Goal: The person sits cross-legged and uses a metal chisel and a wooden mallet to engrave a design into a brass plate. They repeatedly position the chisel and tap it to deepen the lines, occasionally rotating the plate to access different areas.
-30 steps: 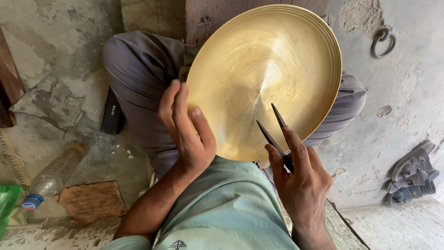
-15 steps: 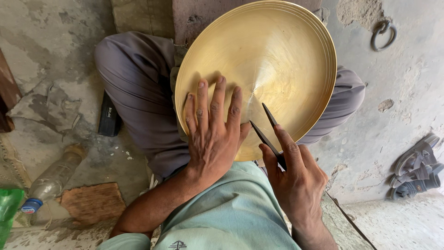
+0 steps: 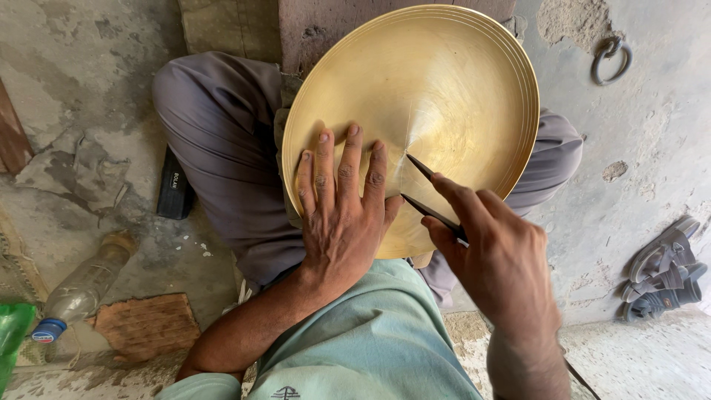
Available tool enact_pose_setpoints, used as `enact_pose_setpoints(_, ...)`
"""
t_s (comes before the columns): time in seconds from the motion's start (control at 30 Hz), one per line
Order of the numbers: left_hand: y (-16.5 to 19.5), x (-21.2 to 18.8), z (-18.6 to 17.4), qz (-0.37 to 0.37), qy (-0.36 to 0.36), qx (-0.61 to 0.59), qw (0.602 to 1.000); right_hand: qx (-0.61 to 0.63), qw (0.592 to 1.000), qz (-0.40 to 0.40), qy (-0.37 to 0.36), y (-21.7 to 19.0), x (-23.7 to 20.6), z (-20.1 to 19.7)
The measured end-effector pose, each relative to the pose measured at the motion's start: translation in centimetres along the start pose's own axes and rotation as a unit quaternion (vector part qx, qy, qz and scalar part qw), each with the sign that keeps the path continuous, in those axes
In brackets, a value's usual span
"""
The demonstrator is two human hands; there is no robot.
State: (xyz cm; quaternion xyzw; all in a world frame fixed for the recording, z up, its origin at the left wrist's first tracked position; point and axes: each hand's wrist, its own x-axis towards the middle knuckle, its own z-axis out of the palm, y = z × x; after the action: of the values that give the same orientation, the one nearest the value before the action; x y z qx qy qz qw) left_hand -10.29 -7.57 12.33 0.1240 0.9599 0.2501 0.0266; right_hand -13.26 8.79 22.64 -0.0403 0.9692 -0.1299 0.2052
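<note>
A large round brass dish [image 3: 444,96] with fine grooves near its rim rests on my lap, tilted toward me. My left hand [image 3: 342,215] lies flat on its lower left part, fingers spread. My right hand [image 3: 498,255] grips a dark two-legged metal divider [image 3: 429,194]. The divider's two points touch the dish near its centre, just right of my left fingertips.
I sit cross-legged in grey trousers on a rough concrete floor. A black rectangular object [image 3: 175,189] lies by my left knee. A clear plastic bottle [image 3: 78,290] with a blue cap and a brick piece [image 3: 148,326] lie at left. Sandals [image 3: 665,274] and a metal ring [image 3: 611,58] are at right.
My left hand went from gripping the dish's edge to lying flat on its surface. The right hand brought the divider's points onto the dish's centre. The dish shifted slightly.
</note>
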Motion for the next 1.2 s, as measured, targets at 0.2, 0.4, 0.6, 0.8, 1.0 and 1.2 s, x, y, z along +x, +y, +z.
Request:
enact_pose_setpoints(0.2,-0.3,0.1,0.1,-0.001,0.014,-0.001,1.0,-0.012,0.999,0.005,-0.043,-0.6,1.3,-1.4)
enact_pose_setpoints(0.4,-0.5,0.4,-0.1,0.0,0.008,-0.001,1.0,0.004,0.998,0.059,0.002,-1.0,0.6,-0.3)
enact_pose_setpoints(0.6,-0.5,0.8,0.2,0.002,-0.006,0.006,1.0,0.036,0.993,0.107,0.036,-0.2,-0.7,1.3)
enact_pose_setpoints(0.8,-0.4,1.0,0.4,0.003,-0.007,0.006,1.0,0.014,0.988,0.153,0.034,-0.3,-1.5,2.4)
enact_pose_setpoints(1.0,-0.6,0.8,0.5,0.005,-0.003,0.001,1.0,-0.008,0.987,0.158,0.036,-0.8,-1.9,3.1)
enact_pose_setpoints(1.2,-0.9,0.7,0.6,0.005,-0.003,0.004,1.0,-0.042,0.983,0.18,0.004,-1.5,-1.8,3.1)
